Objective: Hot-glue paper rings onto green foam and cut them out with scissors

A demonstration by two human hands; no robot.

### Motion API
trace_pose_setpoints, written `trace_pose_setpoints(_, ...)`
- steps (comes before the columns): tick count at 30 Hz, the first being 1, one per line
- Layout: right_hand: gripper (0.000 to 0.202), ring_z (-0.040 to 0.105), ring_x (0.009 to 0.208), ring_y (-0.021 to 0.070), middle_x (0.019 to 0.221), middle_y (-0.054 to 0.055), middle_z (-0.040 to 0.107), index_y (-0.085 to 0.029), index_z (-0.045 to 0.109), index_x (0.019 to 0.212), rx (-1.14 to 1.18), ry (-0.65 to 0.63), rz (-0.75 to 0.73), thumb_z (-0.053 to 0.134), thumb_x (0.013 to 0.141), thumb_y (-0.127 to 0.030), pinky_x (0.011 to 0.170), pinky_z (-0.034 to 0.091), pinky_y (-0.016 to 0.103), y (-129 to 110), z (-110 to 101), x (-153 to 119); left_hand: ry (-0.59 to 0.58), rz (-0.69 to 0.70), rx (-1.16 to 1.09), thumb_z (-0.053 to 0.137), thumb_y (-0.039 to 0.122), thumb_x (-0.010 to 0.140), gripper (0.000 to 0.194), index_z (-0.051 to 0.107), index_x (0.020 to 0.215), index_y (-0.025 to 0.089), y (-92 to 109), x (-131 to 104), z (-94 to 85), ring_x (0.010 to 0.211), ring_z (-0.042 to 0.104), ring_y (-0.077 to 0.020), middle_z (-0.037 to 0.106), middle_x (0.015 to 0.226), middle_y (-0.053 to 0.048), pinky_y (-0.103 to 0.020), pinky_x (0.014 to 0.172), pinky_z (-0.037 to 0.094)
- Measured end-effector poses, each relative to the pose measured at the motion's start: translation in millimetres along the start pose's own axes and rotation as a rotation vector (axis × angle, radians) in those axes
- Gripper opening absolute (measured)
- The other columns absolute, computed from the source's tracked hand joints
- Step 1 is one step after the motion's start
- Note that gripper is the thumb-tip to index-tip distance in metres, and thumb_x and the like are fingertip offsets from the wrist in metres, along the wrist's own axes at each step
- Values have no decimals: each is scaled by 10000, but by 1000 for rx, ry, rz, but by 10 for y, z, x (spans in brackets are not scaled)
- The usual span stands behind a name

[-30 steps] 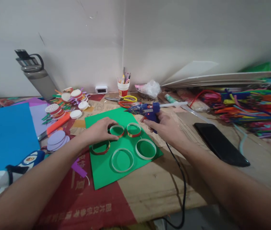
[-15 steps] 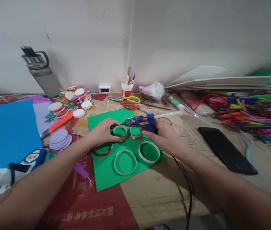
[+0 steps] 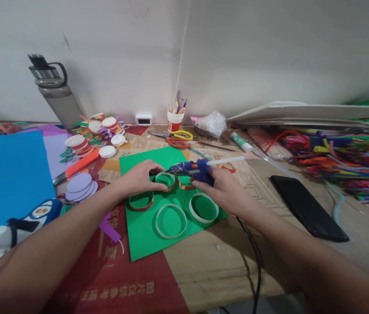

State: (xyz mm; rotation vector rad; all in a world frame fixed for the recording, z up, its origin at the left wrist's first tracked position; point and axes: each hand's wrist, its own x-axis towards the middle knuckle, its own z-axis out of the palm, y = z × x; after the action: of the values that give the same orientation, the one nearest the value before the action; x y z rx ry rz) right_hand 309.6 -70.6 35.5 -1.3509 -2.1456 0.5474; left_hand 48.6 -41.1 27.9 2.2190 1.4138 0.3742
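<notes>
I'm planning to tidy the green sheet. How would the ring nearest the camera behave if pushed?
The ring is probably light, being a thin, hollow band. Its wall would likely flex if squeezed. Lying flat on the sheet, it should slide rather than roll, unless glued, which I can't tell.

- It's one green sheet [image 3: 145, 237], and one only!
- Five rings [image 3: 194, 214], count them, all gathered at the green sheet!
- One glue gun [image 3: 204, 172], up over the green sheet's right edge.
- One phone [image 3: 308, 207], out to the right of the green sheet.
- One bottle [image 3: 56, 98], beyond the green sheet and well left.
- One pen cup [image 3: 174, 120], one clock [image 3: 144, 120], both behind the green sheet.
- One orange cutter [image 3: 82, 164], left of the green sheet.
- Left of it again, at least three purple discs [image 3: 79, 183], overlapping!
</notes>
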Motion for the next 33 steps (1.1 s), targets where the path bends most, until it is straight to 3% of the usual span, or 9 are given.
trace_pose_setpoints(13,139,570,648,183,739,37,643,-200,566,781,-5,-14,-23,623,848,-308,571,389,302,-26,-17,-6,-16,48,12,707,614,711,563,663,1116,225,-13,-8,7,1066,588,-266,651,1128,-67,-375,911,467)
trace_pose_setpoints(19,107,584,660,185,714,30,633,-210,604,773,-24,-23,-57,619,851,-280,587,413,301,-18,-5,-12,-13,50,-3,746,635,644,665,646,1157,224,-1,-9,8,1078,588,-287,649,1139,-74,-390,915,466)
trace_pose_setpoints(33,87,632,780,228,820,82,681,-199,609,810,-91,-48,-84,594,869,-261,672,458,318,-95,-10,-31,-8,54,15,737,583,682,539,662,1064,211,10,-11,13,1027,587,-265,652,1081,-63,-377,878,465)
